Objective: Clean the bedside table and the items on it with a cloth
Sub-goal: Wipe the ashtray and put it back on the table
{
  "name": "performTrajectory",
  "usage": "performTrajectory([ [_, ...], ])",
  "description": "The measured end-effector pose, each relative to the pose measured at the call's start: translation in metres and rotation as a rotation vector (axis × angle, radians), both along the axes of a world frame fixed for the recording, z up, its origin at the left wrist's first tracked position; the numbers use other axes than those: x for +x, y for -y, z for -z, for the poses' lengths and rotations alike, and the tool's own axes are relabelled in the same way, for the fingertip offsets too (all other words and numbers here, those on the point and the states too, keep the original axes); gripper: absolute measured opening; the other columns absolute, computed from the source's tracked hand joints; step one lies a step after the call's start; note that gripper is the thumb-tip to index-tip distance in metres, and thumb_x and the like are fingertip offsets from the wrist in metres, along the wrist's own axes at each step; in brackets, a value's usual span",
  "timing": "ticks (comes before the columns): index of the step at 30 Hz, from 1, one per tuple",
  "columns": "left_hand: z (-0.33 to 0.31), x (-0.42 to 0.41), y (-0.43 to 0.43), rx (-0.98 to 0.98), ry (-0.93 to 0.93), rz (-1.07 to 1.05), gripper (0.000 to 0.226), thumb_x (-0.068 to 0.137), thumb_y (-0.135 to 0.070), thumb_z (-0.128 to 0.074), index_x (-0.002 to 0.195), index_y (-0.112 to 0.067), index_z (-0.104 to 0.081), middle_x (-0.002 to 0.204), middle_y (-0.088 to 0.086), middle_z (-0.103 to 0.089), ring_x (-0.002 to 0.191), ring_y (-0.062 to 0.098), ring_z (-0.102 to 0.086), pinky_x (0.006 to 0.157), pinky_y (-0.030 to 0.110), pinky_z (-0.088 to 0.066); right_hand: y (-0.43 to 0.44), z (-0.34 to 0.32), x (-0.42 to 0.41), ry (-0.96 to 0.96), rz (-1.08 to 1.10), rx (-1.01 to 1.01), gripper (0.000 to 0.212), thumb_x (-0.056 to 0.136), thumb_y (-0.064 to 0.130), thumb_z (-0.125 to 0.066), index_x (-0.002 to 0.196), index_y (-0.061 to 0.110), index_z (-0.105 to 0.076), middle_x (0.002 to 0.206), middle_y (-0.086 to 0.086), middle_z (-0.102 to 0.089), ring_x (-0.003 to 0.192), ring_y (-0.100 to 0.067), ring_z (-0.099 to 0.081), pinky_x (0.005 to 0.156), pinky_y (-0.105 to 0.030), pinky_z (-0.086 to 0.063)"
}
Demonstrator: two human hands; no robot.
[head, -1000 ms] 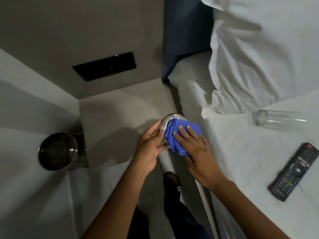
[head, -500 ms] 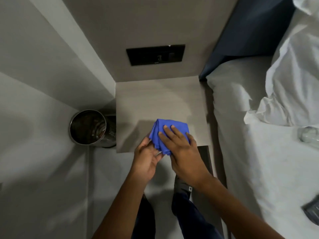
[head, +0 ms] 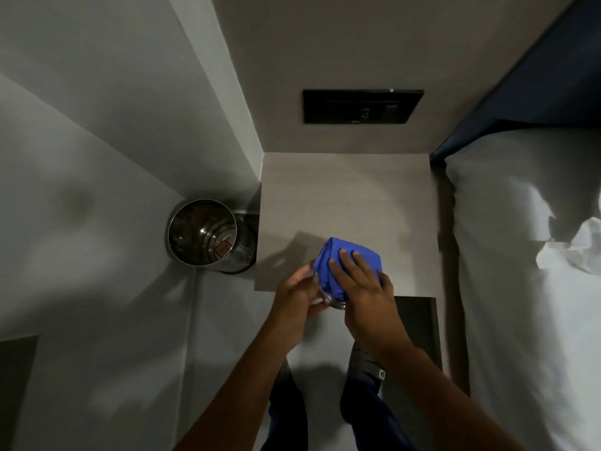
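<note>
The right hand presses a bunched blue cloth onto a clear glass, fingers curled over it. The left hand cups the glass from the side, above the front edge of the pale wooden bedside table.

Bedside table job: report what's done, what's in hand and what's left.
Done: the bedside table top shows nothing standing on it; whether it was wiped is unclear. In hand: the left hand steadies a clear glass while the right hand presses the blue cloth over it. Left: finishing the glass.
</note>
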State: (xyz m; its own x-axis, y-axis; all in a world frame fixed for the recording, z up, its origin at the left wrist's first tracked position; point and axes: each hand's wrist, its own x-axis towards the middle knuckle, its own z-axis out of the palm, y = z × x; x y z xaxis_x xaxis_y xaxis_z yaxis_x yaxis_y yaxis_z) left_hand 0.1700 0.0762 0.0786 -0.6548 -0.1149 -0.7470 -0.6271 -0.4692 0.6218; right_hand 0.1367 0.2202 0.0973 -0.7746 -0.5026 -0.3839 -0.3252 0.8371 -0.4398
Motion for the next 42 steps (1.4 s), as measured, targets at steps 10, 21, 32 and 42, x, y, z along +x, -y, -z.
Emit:
performTrajectory([
  [10, 0.105, -0.070, 0.066, -0.535, -0.040, -0.045, 0.038, 0.099, -0.006, -0.047, 0.128, -0.026, -0.062, 0.137, 0.008, -0.058, 0.121, 0.026, -0.058, 0.093, 0.032, -0.050, 0.034, 0.055, -0.031, 0.052, 0.103, 0.086, 0.068, 0.087, 0.001, -0.050, 0.147, 0.027, -0.034, 0.157, 0.001, -0.030, 0.145, -0.019, -0.021, 0.117, -0.048, -0.017],
  [21, 0.127, -0.065, 0.070, -1.212, -0.174, 0.589, 0.060, 0.094, -0.016, -0.056, 0.149, -0.006, -0.036, 0.161, 0.020, -0.024, 0.150, 0.035, -0.021, 0.122, 0.044, -0.022, 0.027, 0.059, -0.054, -0.005, 0.170, -0.014, 0.063, 0.085, -0.004, -0.052, 0.143, 0.020, -0.044, 0.152, -0.009, -0.038, 0.140, -0.029, -0.034, 0.109, -0.049, -0.035],
  [32, 0.140, -0.101, 0.075, -1.427, -0.126, 1.190, 0.078, 0.099, -0.047, -0.039, 0.157, -0.014, 0.000, 0.166, 0.012, 0.009, 0.153, 0.033, 0.007, 0.123, 0.058, -0.004, 0.024, 0.071, -0.058, -0.006, 0.208, 0.085, 0.069, 0.090, -0.001, -0.051, 0.149, 0.028, -0.030, 0.157, -0.008, -0.028, 0.142, -0.029, -0.027, 0.103, -0.047, -0.045],
  [42, 0.119, -0.146, 0.078, -1.277, -0.136, 0.989, 0.083, 0.098, -0.038, -0.050, 0.157, -0.009, 0.000, 0.167, 0.011, 0.006, 0.154, 0.029, 0.007, 0.124, 0.044, -0.004, -0.033, 0.059, -0.032, 0.050, 0.369, -0.046, 0.065, 0.089, -0.002, -0.048, 0.148, 0.021, -0.033, 0.145, -0.007, -0.043, 0.115, -0.027, -0.055, 0.087, -0.041, -0.053],
])
